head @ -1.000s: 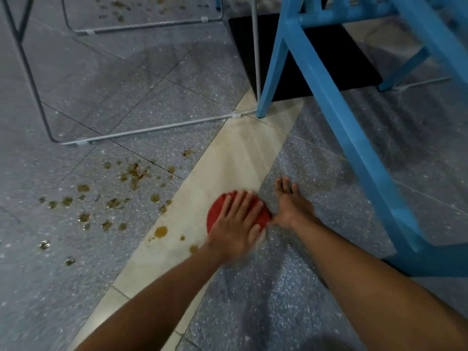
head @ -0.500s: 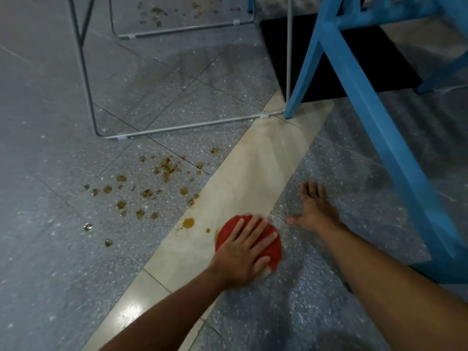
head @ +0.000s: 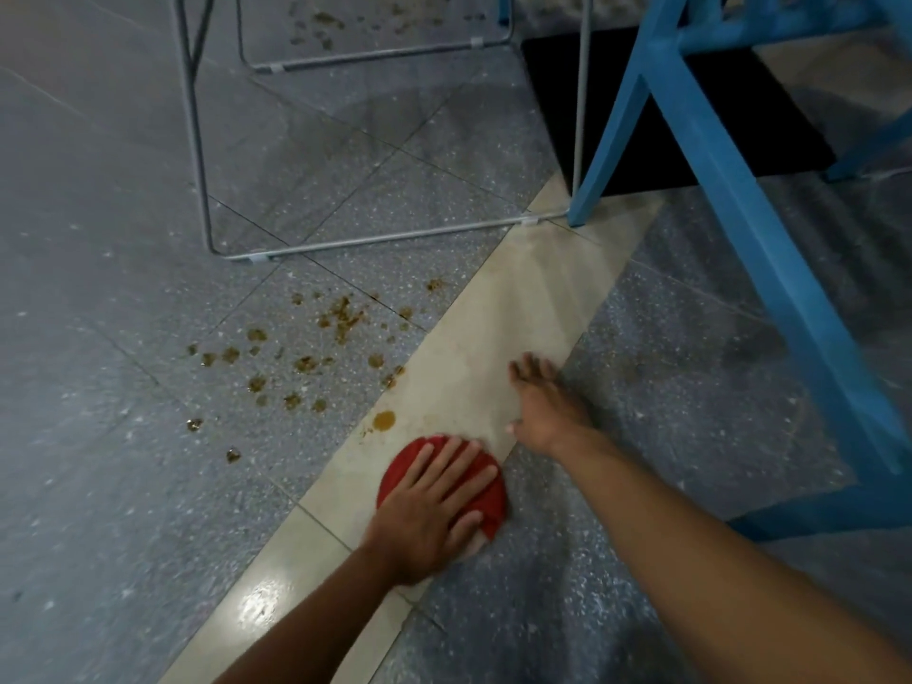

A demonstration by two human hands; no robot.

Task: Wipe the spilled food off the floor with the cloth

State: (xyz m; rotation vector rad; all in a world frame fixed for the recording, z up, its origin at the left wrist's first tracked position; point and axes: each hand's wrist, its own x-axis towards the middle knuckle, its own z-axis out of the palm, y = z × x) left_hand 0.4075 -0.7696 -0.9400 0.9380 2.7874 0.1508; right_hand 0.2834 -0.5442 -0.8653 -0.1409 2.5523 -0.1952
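The left hand [head: 429, 506] presses flat on the red cloth [head: 402, 464], grip released; the right hand [head: 543, 412] rests spread on the floor [head: 123, 288], grip released; spilled food [head: 305, 363] lies near the cloth

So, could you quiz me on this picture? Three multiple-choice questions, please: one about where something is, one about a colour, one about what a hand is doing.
1. Where does the red cloth lie?
A. Mostly on the beige floor strip, under the left hand
B. In a bucket
C. On a chair seat

2. What colour is the slanted furniture frame on the right?
A. Yellow
B. Blue
C. White

3. What is the right hand doing?
A. Gripping the cloth
B. Holding a spoon
C. Resting flat on the floor, holding nothing

Answers: 1 A, the left hand's spread fingers press the cloth onto the strip; 2 B, its legs are plainly blue; 3 C, its fingers lie straight on the floor, apart from the cloth.
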